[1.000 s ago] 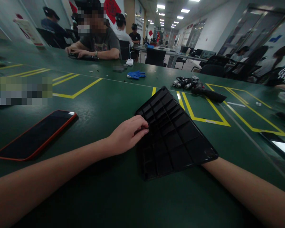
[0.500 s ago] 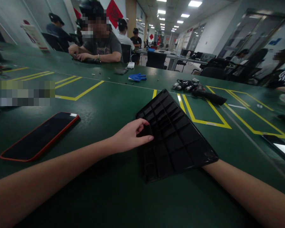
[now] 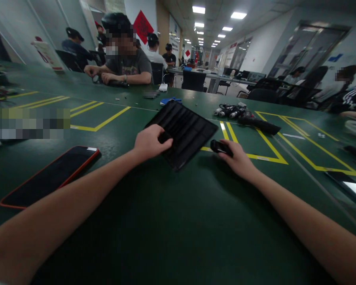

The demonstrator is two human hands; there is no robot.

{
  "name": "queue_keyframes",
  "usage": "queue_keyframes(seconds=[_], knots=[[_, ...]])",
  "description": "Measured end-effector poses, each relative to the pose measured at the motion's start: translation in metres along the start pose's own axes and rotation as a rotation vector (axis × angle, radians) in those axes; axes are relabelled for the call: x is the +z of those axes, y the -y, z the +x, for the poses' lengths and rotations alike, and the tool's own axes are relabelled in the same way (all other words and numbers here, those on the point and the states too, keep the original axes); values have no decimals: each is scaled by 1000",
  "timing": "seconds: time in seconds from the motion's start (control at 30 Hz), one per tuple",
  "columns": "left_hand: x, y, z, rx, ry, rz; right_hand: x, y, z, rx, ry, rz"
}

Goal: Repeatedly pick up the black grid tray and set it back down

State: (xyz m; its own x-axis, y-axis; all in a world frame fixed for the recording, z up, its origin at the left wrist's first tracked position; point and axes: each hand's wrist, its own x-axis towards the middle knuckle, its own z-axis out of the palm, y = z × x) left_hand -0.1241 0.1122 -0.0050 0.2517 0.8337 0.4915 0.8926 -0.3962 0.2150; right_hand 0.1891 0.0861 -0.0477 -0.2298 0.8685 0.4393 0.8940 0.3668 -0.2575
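1. The left hand [image 3: 150,143] is closed on the near left edge of the black ribbed tray [image 3: 182,130]; the thumb lies on top and the other fingers curl around the edge.
2. The black ribbed tray is near the middle of the green bench [image 3: 178,221]. Its near part is at the left hand, and its far corner points toward the far edge of the bench. I cannot tell if it lies flat or is lifted a little.
3. The right hand [image 3: 239,160] is just to the right of the tray, apart from it. Its fingers are curled on a small black object [image 3: 219,146], which sticks out toward the tray and is over a yellow line [image 3: 256,148] marked on the bench. I cannot tell what kind of object it is.
4. A phone with a red case [image 3: 49,176] lies screen up near the left edge of the bench, well apart from the left hand.
5. Behind the right hand, toward the far edge, there is a bundle of metal cylinders with cables [image 3: 230,111], and beside it a long black tool [image 3: 259,124].
6. A blue glove [image 3: 166,101] shows just behind the far corner of the tray.
7. Another person [image 3: 124,63] sits at the far edge of the bench, with both hands on a dark object.
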Motion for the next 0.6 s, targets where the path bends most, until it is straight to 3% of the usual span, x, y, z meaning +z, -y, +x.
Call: queue_keyframes(seconds=[0.17, 0.27, 0.33, 0.43, 0.5, 0.6], knots=[[-9, 63, 30, -418, 129, 270, -18, -67, 6, 343, -66, -108], [-12, 89, 33, -568, 211, 335, -19, -89, 4, 385, 6, -168], [-14, 97, 33, -566, 192, 325, -17, -89, 3, 374, 8, -223], [-16, 90, 30, -442, 34, 283, -15, -68, 3, 302, -137, -322], [-15, 70, 28, -293, -78, 241, -14, -43, 4, 211, -216, -312], [0, 24, 19, -40, -47, 156, -12, 3, 2, 25, -143, -205]])
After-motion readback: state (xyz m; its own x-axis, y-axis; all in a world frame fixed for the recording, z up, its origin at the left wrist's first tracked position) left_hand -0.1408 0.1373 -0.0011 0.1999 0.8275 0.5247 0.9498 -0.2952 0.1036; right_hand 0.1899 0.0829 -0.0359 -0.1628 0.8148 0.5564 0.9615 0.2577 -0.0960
